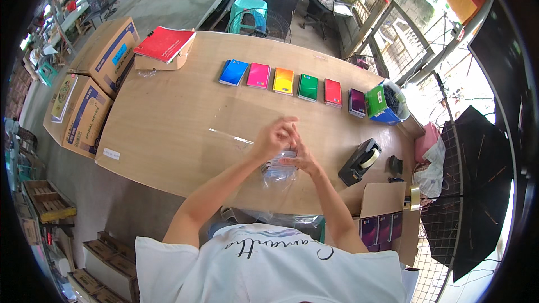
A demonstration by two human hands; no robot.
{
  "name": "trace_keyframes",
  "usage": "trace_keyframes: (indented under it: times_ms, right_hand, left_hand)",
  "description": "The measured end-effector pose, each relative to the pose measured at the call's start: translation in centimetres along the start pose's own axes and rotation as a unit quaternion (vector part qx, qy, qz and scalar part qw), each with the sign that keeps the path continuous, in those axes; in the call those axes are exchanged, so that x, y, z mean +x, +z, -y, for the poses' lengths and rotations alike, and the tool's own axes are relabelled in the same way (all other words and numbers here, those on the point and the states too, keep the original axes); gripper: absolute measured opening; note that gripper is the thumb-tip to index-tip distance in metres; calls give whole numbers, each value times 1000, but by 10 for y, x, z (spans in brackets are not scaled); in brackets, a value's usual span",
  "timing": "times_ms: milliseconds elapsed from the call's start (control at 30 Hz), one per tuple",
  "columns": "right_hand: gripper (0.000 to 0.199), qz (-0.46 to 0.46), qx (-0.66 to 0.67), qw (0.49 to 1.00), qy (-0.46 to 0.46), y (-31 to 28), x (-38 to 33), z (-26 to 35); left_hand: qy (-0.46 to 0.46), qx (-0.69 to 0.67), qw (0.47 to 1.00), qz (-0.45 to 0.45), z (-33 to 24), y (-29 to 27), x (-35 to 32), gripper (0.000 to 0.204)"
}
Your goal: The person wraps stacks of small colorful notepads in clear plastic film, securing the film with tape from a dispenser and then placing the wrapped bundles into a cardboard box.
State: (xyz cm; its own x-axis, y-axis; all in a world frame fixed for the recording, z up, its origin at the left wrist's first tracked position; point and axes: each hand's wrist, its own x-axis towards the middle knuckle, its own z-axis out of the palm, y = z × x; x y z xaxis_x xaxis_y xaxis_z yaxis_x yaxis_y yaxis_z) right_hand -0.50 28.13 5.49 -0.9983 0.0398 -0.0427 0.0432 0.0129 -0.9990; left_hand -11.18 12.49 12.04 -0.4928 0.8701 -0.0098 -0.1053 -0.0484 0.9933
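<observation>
A stack of small notebooks in clear plastic lies on the table in front of me, partly covered by my hands. Over its near side the loose plastic is crumpled. My right hand grips the right side of the stack, thumb across the top. Above the far end is my left hand, its fingers bent together close to my right fingertips. Anything pinched there is too small to make out. Beyond my hands runs a row of small notebook piles: blue, pink, yellow, green, red and purple.
Right of my hands stands a black tape dispenser. An open carton with purple notebooks sits near right. A green-and-blue bin is at the far right. Red books and large cartons are to the left.
</observation>
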Motion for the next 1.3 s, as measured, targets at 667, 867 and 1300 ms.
trace_keyframes:
  times_ms: [667,867,1300]
  right_hand:
    - [113,-42,221,974,-4,6,-28,10]
    - [103,-82,218,972,16,11,-33,-3]
    - [70,-38,130,987,86,-6,-7,-3]
  left_hand:
    - [104,257,940,-198,59,31,-41,55]
    - [37,24,990,-133,58,18,-40,83]
    - [3,-22,986,-166,69,24,-41,68]
